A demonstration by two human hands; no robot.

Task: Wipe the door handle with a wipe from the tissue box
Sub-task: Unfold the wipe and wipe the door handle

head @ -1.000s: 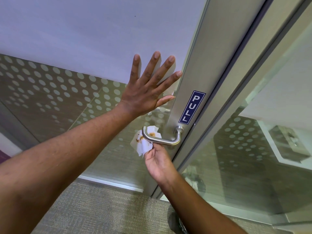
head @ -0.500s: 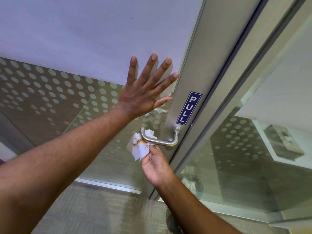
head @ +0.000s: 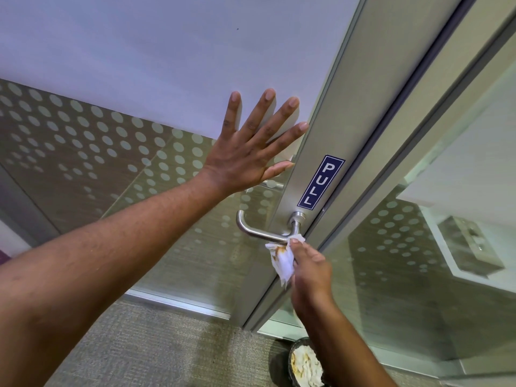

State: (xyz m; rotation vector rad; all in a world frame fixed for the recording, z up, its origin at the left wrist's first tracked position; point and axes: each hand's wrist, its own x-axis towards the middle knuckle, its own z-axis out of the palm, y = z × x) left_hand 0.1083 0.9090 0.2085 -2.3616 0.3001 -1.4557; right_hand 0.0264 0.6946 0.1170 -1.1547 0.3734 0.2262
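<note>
A brushed-metal lever door handle (head: pixel 255 231) sticks out from the aluminium door frame (head: pixel 335 129) below a blue PULL sign (head: pixel 320 182). My right hand (head: pixel 308 268) pinches a crumpled white wipe (head: pixel 282 259) with brown stains and presses it against the handle's right end, near its base. My left hand (head: pixel 251 152) lies flat on the frosted glass door (head: pixel 139 65) above the handle, fingers spread, holding nothing. No tissue box shows on my side of the glass.
A dark waste bin (head: pixel 305 364) holding crumpled used wipes stands on the carpet (head: pixel 139 344) below my right forearm. To the right is a fixed glass panel (head: pixel 418 247) with a dot pattern; a white shelf shows behind it.
My right hand has slid the wipe from the handle's curved left end along the bar to its right end by the base. The left hand stays flat on the door.
</note>
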